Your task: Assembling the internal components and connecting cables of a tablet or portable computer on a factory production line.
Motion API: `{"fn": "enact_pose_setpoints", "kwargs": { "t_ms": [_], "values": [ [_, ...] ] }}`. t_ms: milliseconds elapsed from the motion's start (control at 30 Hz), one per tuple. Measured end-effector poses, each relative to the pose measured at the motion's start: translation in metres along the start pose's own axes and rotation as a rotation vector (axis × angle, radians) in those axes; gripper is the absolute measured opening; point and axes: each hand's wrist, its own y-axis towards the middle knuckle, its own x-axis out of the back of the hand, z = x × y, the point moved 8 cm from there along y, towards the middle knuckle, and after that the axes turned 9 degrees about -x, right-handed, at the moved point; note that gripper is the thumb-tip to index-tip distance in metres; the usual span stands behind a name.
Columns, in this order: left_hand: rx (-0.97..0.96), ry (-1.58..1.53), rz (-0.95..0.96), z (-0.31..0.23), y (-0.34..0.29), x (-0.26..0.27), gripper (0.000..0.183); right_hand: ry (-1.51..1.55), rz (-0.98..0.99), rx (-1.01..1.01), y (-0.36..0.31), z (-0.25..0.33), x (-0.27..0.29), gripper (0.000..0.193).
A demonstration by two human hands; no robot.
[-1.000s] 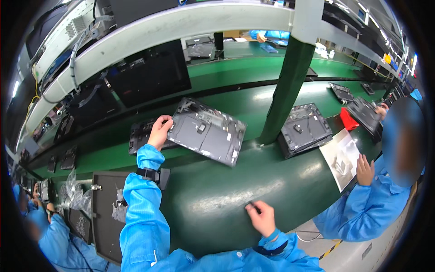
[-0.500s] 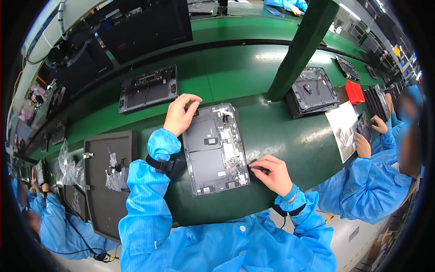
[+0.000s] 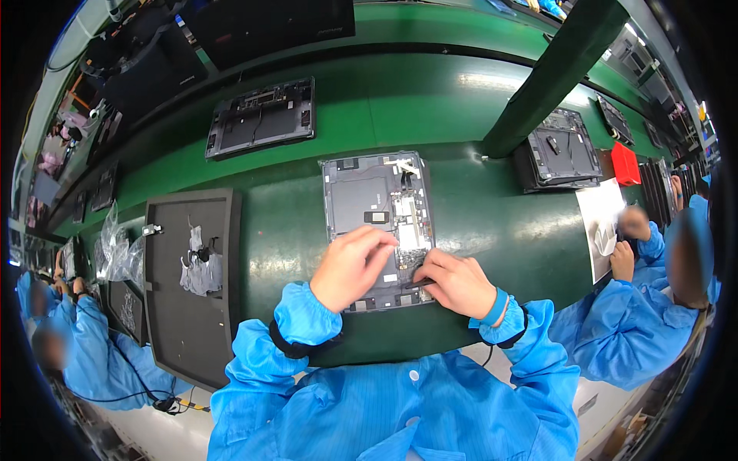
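An opened laptop base (image 3: 349, 201), dark grey with a bright circuit board down its right side, lies flat on the green bench in front of me. Over its lower middle, beside the board, is my left hand (image 3: 350, 267). Its thumb and forefinger are pinched together, and I cannot make out whether anything is between them. At the lower right of the base, my right hand (image 3: 460, 287) has bent fingers closed on a slim dark object (image 3: 419, 283). Only a short piece of that object shows, so its kind is unclear.
To the left stands a dark foam-lined tray (image 3: 165, 307) with crumpled clear plastic. Another open laptop base (image 3: 265, 119) lies behind. A green post (image 3: 553, 77), stacked bases (image 3: 565, 150) and a red bin (image 3: 625, 164) are at right. A co-worker in blue (image 3: 615, 338) sits there.
My left hand has come from the base's upper left edge down over its lower middle and pinched. My right hand has moved from beside the base onto its lower right part.
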Motion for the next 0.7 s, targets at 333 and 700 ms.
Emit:
{"fn": "enact_pose_setpoints", "kwargs": {
  "t_ms": [333,700],
  "values": [
    [-0.108,0.194,0.157,-0.017,-0.036,-0.043,0.023,-0.122,-0.197,0.107,-0.002,0.003,0.005,0.025],
    [-0.175,0.418,0.133,-0.028,-0.059,-0.056,0.045,0.154,-0.117,-0.062,-0.005,-0.018,-0.001,0.027]
  ]
}}
